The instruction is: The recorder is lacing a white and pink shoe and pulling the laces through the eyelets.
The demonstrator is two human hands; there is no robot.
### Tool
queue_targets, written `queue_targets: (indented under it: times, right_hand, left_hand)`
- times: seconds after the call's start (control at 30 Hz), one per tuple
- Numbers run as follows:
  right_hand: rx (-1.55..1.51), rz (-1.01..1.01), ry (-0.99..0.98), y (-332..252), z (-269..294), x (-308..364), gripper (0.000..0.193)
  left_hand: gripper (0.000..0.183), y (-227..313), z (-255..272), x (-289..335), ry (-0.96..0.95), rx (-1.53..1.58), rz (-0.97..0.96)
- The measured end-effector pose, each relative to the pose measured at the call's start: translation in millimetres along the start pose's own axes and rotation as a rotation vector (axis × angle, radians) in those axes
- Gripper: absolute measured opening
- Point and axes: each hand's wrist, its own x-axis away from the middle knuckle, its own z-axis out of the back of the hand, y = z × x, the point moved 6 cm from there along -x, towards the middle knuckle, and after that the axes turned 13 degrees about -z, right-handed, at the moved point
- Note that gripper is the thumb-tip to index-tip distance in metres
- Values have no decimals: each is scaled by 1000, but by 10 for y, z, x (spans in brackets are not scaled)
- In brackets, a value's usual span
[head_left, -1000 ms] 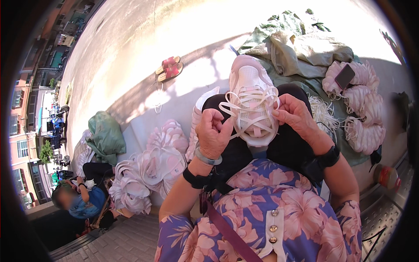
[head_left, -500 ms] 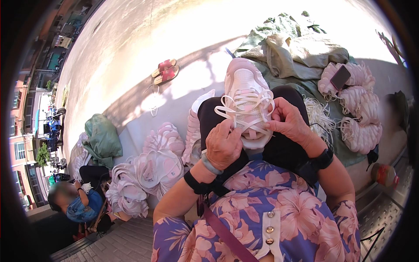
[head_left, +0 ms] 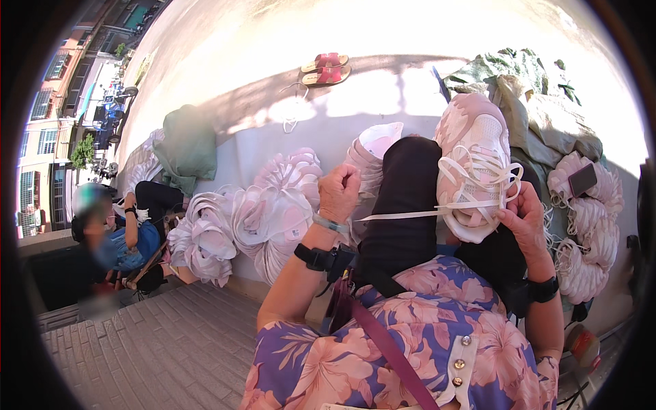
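A white and pink sneaker (head_left: 471,154) rests on my thighs, its toe pointing away. Pale flat laces (head_left: 471,171) loop loosely over its upper. One lace end (head_left: 403,216) stretches straight leftward across my dark trouser leg. My right hand (head_left: 525,217) grips the right edge of the shoe near its collar, thumb and fingers pinched there by the laces. Left of the shoe, my left hand (head_left: 339,195) is raised in a closed fist; the lace tip lies just below it, apart from the fingers, and nothing shows in the fist.
Bundles of pale shoe parts (head_left: 273,219) lie at left, beside a green sack (head_left: 188,150). At right are more pink-white bundles (head_left: 584,232) with a phone (head_left: 582,179) on top, and crumpled sacking (head_left: 547,116). Red sandals (head_left: 326,70) lie ahead. Another person (head_left: 126,236) sits far left.
My left hand has left the shoe and moved left, and a lace end now extends that way. My right hand stays at the shoe. The whole view has turned leftward.
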Motion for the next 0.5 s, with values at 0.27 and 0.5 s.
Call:
queue_targets:
  times: [0.27, 0.5]
  right_hand:
    - [-4, 24, 25, 76, 64, -44, 39]
    - [24, 18, 57, 71, 128, -53, 46]
  left_hand:
    - [36, -1026, -15, 466, -429, -509, 257]
    - [47, -1287, -619, 364, -887, -581, 512]
